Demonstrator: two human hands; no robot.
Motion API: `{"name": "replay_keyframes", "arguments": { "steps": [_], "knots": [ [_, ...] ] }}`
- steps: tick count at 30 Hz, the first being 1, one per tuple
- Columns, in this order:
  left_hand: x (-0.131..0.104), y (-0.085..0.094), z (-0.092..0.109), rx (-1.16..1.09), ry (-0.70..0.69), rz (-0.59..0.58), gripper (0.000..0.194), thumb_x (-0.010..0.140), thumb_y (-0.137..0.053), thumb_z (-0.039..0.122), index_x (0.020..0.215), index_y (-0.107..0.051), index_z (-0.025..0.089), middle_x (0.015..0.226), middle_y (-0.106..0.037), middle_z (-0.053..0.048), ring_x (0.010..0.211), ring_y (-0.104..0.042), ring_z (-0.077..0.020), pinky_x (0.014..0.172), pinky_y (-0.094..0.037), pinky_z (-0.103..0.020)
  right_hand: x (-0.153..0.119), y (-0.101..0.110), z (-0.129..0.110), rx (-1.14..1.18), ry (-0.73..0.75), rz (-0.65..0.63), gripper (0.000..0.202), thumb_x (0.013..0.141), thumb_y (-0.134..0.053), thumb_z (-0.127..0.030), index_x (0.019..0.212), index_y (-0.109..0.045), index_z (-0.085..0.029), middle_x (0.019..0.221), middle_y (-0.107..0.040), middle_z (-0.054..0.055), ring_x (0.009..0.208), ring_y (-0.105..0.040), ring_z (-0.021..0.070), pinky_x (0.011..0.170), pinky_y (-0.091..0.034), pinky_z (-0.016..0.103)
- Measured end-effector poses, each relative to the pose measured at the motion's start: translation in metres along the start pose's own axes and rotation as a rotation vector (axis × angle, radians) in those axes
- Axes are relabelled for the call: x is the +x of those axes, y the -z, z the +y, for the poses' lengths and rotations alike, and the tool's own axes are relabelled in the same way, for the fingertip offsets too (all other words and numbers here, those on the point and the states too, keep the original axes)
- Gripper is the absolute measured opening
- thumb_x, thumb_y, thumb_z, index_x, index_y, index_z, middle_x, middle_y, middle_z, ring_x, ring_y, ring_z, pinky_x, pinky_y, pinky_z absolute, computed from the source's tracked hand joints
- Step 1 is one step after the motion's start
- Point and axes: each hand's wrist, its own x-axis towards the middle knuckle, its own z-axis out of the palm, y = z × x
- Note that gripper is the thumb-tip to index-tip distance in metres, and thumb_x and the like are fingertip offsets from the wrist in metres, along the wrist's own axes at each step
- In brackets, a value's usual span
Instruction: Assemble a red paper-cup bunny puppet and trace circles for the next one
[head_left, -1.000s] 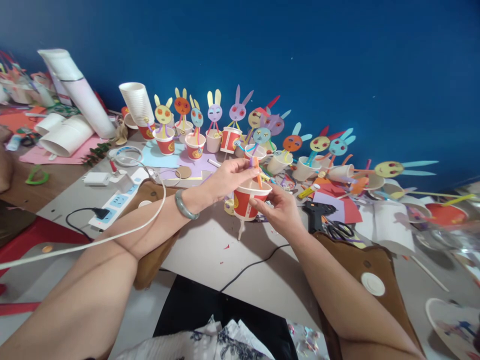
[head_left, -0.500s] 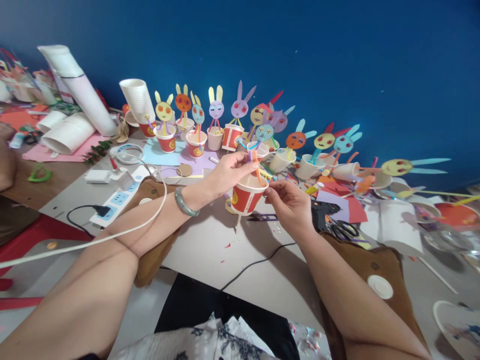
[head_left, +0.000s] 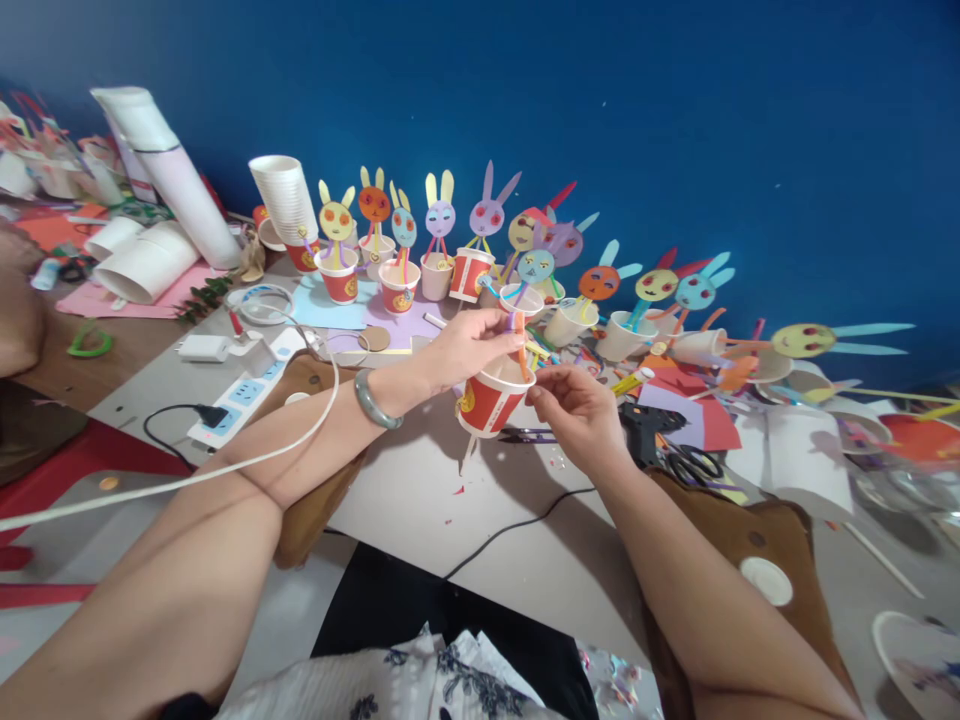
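Observation:
A red and white paper cup [head_left: 495, 402] is held above the table, slightly tilted, with a thin stick [head_left: 468, 456] poking out below its base. Fingers of my left hand [head_left: 480, 345] pinch an orange and purple paper strip [head_left: 522, 345] at the cup's mouth. My right hand [head_left: 574, 400] closes its thumb and fingertips at the cup's right rim; whatever lies between those fingertips is too small to make out. Behind the hands, several paper cups carry rabbit faces, among them a purple rabbit [head_left: 487, 215] and an orange rabbit [head_left: 600, 282].
A power strip [head_left: 240, 392] with cables lies left, near a stack of white cups [head_left: 285, 200] and a white thermos [head_left: 165, 170]. At right are a black glue gun [head_left: 651, 428] and scissors [head_left: 694, 466]. Another person's arm [head_left: 19, 300] shows at far left.
The cup has tilted, its base and stick swinging left. My fingers keep their places at its mouth and rim. The whole view has shifted slightly.

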Motion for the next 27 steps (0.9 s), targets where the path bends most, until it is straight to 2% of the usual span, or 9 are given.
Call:
{"name": "replay_keyframes", "arguments": {
  "steps": [7,12,16,20,27],
  "knots": [
    [0.0035,0.0049,-0.0016,0.055,0.029,-0.066,0.009,0.086,-0.07,0.021,0.089,-0.07,0.013,0.088,-0.073,-0.005,0.083,-0.066,-0.0138,0.084,-0.053,-0.031,-0.0046,0.0029,0.0056,-0.288,0.18,0.004,0.004,0.081,-0.065,-0.029,0.082,-0.064,-0.026,0.068,-0.066,-0.001,0.059,-0.057,0.0156,0.063,-0.052,0.033],
    [0.0032,0.0057,-0.0009,0.107,0.007,-0.078,0.012,0.087,-0.07,0.026,0.086,-0.068,0.014,0.083,-0.069,-0.003,0.08,-0.064,-0.0139,0.084,-0.052,-0.033,-0.0054,0.0021,0.0042,-0.342,0.22,0.034,0.012,0.086,-0.064,-0.034,0.077,-0.062,-0.026,0.065,-0.065,0.0,0.057,-0.056,0.0164,0.061,-0.052,0.033],
    [0.0029,0.0056,0.0029,0.121,0.006,-0.076,0.01,0.087,-0.068,0.023,0.085,-0.069,0.014,0.078,-0.067,-0.002,0.077,-0.062,-0.013,0.082,-0.051,-0.031,-0.0064,0.0006,0.0041,-0.32,0.24,0.056,0.009,0.088,-0.066,-0.034,0.089,-0.062,-0.026,0.069,-0.068,0.001,0.059,-0.06,0.017,0.063,-0.052,0.033],
    [0.0028,0.006,0.0052,0.129,0.042,-0.095,0.01,0.088,-0.067,0.021,0.083,-0.069,0.013,0.077,-0.067,-0.001,0.075,-0.061,-0.0122,0.079,-0.049,-0.03,-0.0073,0.0009,0.0059,-0.324,0.258,0.036,0.02,0.09,-0.065,-0.033,0.109,-0.062,-0.027,0.071,-0.068,-0.001,0.059,-0.06,0.0168,0.063,-0.053,0.034],
    [0.0012,0.0017,0.0033,0.011,0.122,-0.023,0.012,0.087,-0.07,0.021,0.079,-0.068,0.012,0.077,-0.068,-0.001,0.073,-0.06,-0.0104,0.076,-0.048,-0.028,-0.009,0.0014,0.0079,-0.41,0.344,0.042,0.012,0.091,-0.062,-0.027,0.101,-0.067,-0.028,0.073,-0.069,0.001,0.057,-0.061,0.0166,0.06,-0.054,0.033]
  ]
}}
